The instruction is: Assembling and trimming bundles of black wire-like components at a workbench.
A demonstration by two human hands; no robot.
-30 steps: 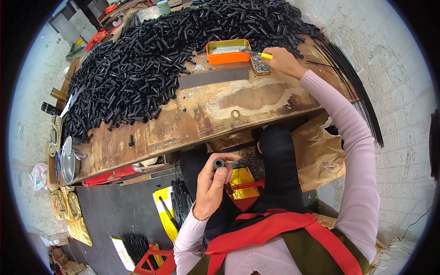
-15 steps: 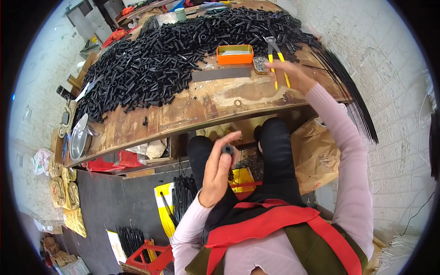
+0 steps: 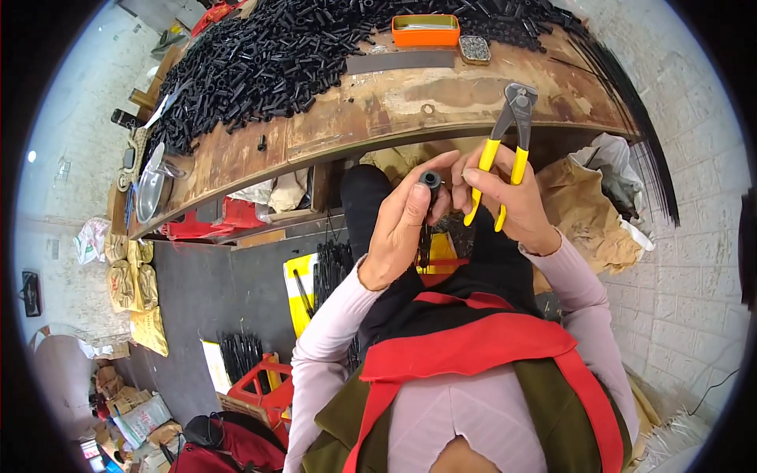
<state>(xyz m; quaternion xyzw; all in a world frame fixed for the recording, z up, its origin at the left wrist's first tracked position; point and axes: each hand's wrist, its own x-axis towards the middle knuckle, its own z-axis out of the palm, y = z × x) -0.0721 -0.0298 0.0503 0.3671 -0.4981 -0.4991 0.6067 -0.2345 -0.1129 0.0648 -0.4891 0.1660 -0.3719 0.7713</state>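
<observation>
Over my lap, my left hand [image 3: 397, 230] is closed around a short black tube [image 3: 430, 180], its round hollow end facing up. Just to the right, my right hand [image 3: 522, 206] grips end-cutting pincers [image 3: 518, 118] with yellow handles. Their dark jaws point up and away from the tube, and the handles stand somewhat apart. The fingertips of my right hand are close beside the tube; whether they touch it I cannot tell. Most of the tube's length is hidden behind my left fingers.
On the wooden bench [image 3: 378, 106] lies a large heap of black tubes [image 3: 260, 67]. Near it sit an orange tin [image 3: 426, 37], a small tray of metal bits [image 3: 475, 50] and a grey flat strip [image 3: 400, 62]. Long black rods [image 3: 650, 150] overhang the bench's right end.
My right hand has lifted the pincers off the bench and brought them back beside my left hand. The tube stays in my left hand. The view has tilted lower.
</observation>
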